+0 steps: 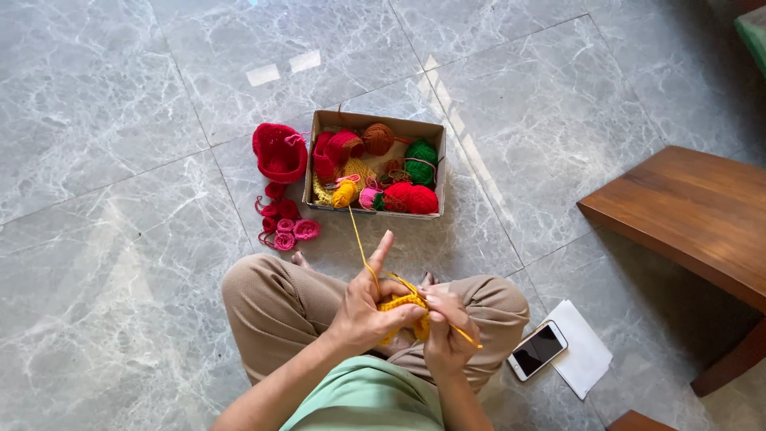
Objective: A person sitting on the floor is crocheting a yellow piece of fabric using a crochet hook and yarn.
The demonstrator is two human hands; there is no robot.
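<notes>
Yellow crochet piece (pixel 401 305) pinched between left hand (pixel 363 313), right hand (pixel 448 335) fingers.

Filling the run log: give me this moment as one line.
left hand: holds yellow crochet piece, yarn over finger | right hand: holds crochet hook | yarn box: ahead on floor

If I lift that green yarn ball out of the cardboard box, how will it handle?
The green yarn ball is probably light and squashy. Round, so it may roll once out of the cardboard box. Its strands seem to cross neighbouring balls, so it could snag.
</notes>
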